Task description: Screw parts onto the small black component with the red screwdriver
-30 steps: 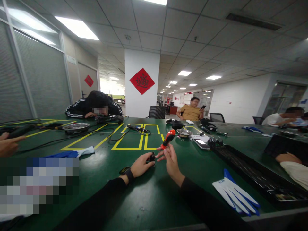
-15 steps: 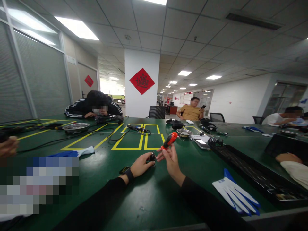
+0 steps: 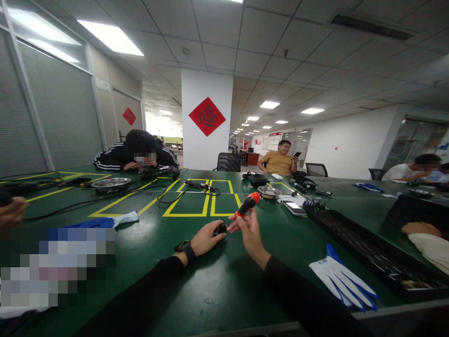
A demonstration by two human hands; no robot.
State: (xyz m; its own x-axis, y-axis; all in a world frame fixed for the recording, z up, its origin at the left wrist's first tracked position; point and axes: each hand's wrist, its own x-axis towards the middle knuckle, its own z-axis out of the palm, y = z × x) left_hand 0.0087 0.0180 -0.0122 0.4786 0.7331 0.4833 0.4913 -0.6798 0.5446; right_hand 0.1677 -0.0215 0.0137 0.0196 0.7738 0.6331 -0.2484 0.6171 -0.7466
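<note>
My left hand, with a dark watch on its wrist, is closed around a small black part with a shiny metal top, low over the green table. Its exact kind I cannot make out. To the right, my right hand grips a red-and-black screwdriver by its handle. The handle tilts up and to the right, and its lower end points toward the small part. Fingers hide the screwdriver's shaft, so I cannot tell whether its tip touches the part.
White-and-blue gloves lie at right, beside a long black tray of metal pieces. Further back are a phone, metal bowls and a cabled tool. Co-workers sit around the table; one person's hand shows at far left.
The screwdriver handle has tipped slightly further to the right in my right hand. My left hand keeps its hold on the black part, and the view has shifted a little.
</note>
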